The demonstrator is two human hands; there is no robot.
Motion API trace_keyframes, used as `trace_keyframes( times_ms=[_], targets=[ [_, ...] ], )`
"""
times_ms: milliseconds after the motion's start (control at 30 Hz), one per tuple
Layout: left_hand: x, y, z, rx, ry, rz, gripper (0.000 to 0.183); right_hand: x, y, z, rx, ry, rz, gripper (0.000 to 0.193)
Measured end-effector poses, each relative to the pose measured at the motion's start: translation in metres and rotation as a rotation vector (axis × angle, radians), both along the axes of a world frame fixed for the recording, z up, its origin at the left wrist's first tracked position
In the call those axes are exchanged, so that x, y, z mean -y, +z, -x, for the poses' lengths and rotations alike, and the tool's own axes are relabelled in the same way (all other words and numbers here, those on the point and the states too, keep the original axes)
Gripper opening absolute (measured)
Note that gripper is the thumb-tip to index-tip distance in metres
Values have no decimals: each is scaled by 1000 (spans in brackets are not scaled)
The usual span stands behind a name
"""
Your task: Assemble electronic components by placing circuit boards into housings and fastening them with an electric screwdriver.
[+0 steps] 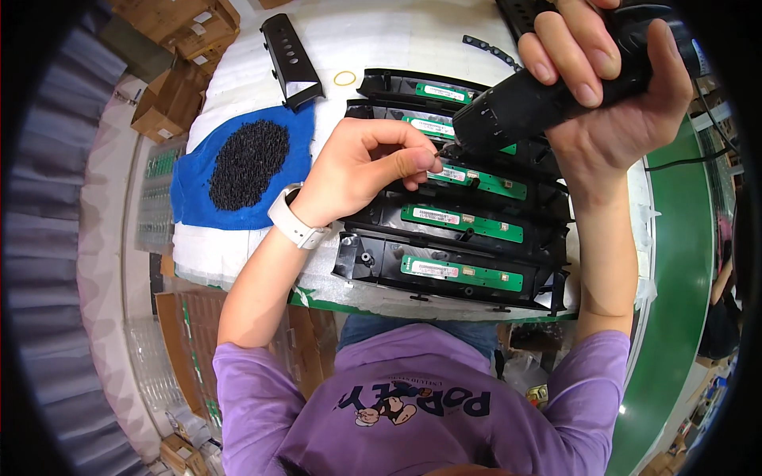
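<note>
My right hand [599, 131] grips a black electric screwdriver [512, 111], its nose tilted down to the left. Right at the tool's tip, my left hand [357, 166] pinches thumb and forefinger together on a tiny dark piece that looks like a screw [441, 152]. Below both hands lie several long black plastic housings [373, 258] in a row, each carrying a narrow green circuit board [508, 230] with a white label. A heap of small black screws [250, 163] rests on a blue cloth [186, 190] to the left.
A separate black panel with holes [290, 51] lies at the far left of the white-covered table [341, 32]. Beside it is a yellow rubber band [344, 78]. A black perforated strip [490, 49] sits farther back. Cardboard boxes [163, 103] stand past the left edge; a cable [690, 161] runs at right.
</note>
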State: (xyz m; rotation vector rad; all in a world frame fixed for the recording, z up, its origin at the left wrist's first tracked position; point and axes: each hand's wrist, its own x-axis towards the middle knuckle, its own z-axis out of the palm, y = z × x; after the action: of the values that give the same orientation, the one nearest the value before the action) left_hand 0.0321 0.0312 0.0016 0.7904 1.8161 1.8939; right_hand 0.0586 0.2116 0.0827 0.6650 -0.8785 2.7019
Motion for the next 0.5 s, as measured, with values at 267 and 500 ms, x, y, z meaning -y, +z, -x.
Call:
trace_keyframes(
  times_ms=[267, 500],
  targets=[
    [7, -6, -7, 8, 116, -66, 12, 12, 5, 7, 109, -203, -63, 28],
    [18, -8, 0, -202, 236, -54, 13, 20, 6, 28, 197, -202, -104, 25]
  ],
)
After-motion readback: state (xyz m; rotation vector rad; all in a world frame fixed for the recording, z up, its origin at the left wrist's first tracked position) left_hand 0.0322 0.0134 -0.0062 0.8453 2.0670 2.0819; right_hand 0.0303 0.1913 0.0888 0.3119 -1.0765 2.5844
